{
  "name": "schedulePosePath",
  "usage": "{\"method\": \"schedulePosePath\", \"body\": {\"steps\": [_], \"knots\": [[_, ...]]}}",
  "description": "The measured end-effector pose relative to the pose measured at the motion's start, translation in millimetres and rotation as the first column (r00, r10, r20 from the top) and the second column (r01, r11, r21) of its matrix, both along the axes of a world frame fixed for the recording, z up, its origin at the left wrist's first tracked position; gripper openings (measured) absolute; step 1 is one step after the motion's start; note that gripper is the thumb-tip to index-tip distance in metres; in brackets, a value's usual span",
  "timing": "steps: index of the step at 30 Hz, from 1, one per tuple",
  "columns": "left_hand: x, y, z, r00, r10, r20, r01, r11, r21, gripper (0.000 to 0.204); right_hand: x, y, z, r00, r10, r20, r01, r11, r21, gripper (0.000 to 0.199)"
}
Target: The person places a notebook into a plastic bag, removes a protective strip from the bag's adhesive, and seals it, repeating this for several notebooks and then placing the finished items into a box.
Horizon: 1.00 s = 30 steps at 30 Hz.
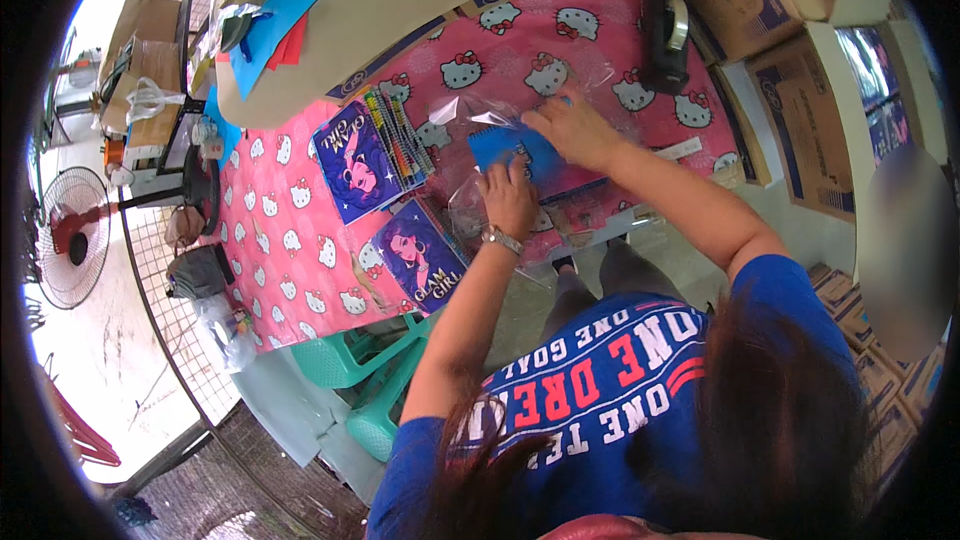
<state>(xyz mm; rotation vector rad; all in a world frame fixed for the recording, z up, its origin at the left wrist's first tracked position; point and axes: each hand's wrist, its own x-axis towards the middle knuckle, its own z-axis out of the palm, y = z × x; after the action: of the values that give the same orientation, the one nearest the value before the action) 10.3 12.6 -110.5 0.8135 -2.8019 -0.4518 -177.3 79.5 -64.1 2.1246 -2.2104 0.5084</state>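
Note:
A small blue spiral notebook lies on the pink cloth in front of me, partly covered by a clear plastic bag. My left hand, with a watch on its wrist, rests on the notebook's near edge, fingers apart. Over the notebook's right side, my right hand is closed, its fingers bent at the plastic; the exact grip is partly blurred. To the left sit a fanned stack of spiral notebooks with purple illustrated covers and a nearer similar notebook.
The table has a pink cat-print cloth. A black device with a metal handle stands at the far right. Cardboard boxes line the right side. Green stools are below the table; a fan stands at left.

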Motion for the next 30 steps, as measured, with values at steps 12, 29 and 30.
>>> {"method": "schedulePosePath", "body": {"steps": [12,29,30], "knots": [[16.9,-79.2,98.2,0.640,-0.048,0.767,0.244,0.959,-0.144,0.042,53.8,34.3,-46.7,0.966,-0.251,-0.063,0.242,0.963,-0.119,0.031],[-30.3,-26.6,9.3,0.961,-0.250,0.118,0.260,0.962,-0.085,0.041,69.8,121.7,-24.3,0.773,-0.586,0.244,0.534,0.808,0.251,0.026],[-32.4,-26.7,7.9,0.959,-0.266,0.100,0.275,0.956,-0.101,0.037,100.4,116.6,-35.1,0.851,-0.479,0.216,0.457,0.877,0.146,0.037]]}}
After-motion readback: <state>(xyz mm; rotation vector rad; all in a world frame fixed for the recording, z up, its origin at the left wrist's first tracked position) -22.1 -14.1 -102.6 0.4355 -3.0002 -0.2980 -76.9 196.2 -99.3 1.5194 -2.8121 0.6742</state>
